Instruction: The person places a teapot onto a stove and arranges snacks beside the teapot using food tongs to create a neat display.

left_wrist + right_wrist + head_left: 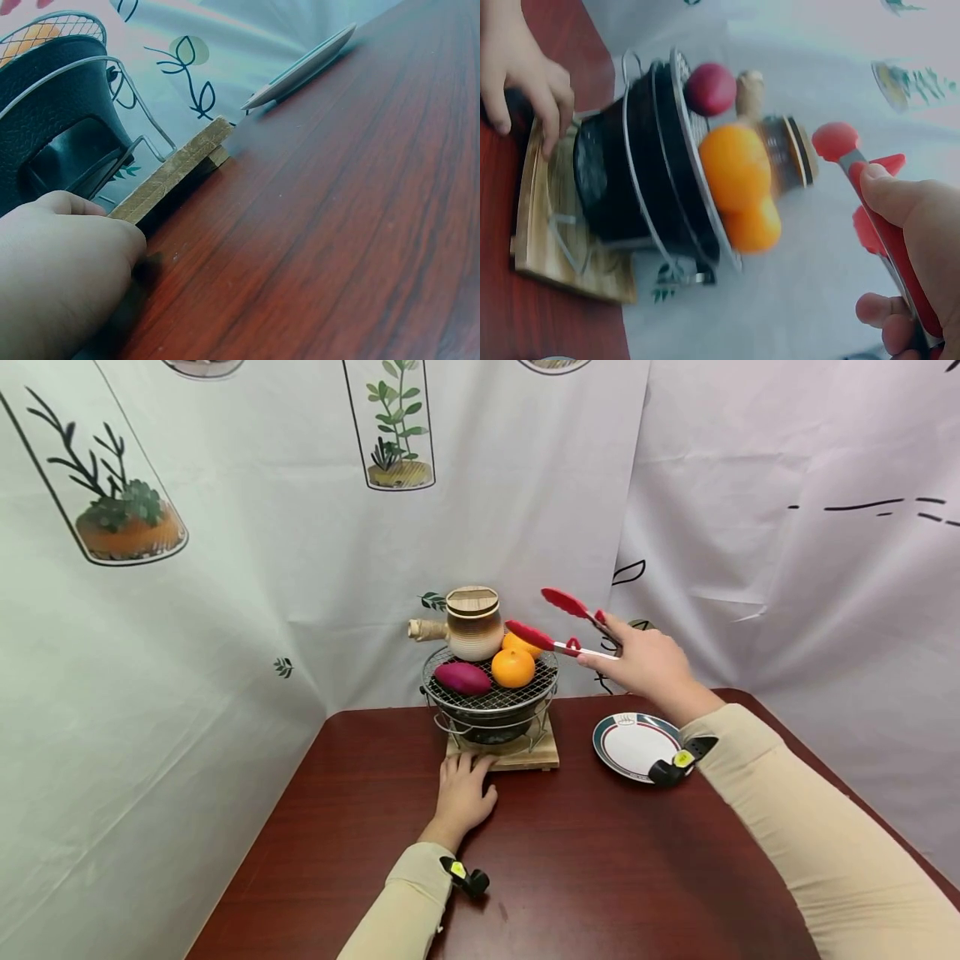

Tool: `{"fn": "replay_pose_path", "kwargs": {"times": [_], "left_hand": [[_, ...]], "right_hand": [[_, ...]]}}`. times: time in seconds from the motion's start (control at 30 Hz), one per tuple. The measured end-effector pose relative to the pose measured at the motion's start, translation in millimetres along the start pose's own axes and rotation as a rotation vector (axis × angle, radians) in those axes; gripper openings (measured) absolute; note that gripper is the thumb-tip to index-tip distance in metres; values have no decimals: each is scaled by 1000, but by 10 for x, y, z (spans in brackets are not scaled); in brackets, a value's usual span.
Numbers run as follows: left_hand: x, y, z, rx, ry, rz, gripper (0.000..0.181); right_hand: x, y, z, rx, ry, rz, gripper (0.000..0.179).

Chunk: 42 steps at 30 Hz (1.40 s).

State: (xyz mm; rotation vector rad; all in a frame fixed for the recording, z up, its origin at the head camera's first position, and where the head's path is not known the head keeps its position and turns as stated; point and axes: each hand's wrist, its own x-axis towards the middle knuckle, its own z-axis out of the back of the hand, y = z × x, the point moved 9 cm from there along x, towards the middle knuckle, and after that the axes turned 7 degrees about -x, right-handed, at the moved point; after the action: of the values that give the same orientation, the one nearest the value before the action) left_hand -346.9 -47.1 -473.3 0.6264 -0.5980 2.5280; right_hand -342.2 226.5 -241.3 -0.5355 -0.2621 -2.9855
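My right hand [652, 664] grips a pair of tongs [588, 652] with red scalloped tips, spread apart with nothing between them. They hang just above and right of two oranges [513, 668] on a round wire-mesh grill. A purple sweet potato [462, 678] lies at the mesh's front left. Behind it stands a clay pot [474, 639] with a wooden lid and side handle. My left hand [462, 797] rests at the front edge of the wooden board [525, 758] under the grill, fingers over the edge and thumb apart, as the right wrist view shows.
A white plate [633, 747] with a green and red rim lies right of the grill. The black brazier [60, 97] stands on the board in a wire frame [543, 727]. White printed cloth [375, 568] hangs close behind the dark red table [600, 860].
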Motion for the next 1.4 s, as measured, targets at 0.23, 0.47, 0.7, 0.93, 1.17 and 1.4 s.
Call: {"fn": "replay_pose_path", "kwargs": {"times": [0.23,0.47,0.7,0.93,1.17,1.4], "left_hand": [[-8,-15,32,4,-55,-34,44],[3,-3,-7,-4,-3,-3,45],[14,4,-7,-11,15,10,46],[5,11,-11,-12,18,13,46],[-1,-9,9,-15,-8,-7,44],[7,-8,7,-14,9,4,44]], "right_hand": [[-94,-483,5,29,-20,-54,102],[-234,-1001,-17,0,17,-169,106],[-338,-1371,-70,-15,32,-237,109],[-440,-1650,-143,-14,46,-267,110],[-546,-1856,-199,-20,50,-280,109],[-659,-2019,-296,-27,44,-280,102]]}}
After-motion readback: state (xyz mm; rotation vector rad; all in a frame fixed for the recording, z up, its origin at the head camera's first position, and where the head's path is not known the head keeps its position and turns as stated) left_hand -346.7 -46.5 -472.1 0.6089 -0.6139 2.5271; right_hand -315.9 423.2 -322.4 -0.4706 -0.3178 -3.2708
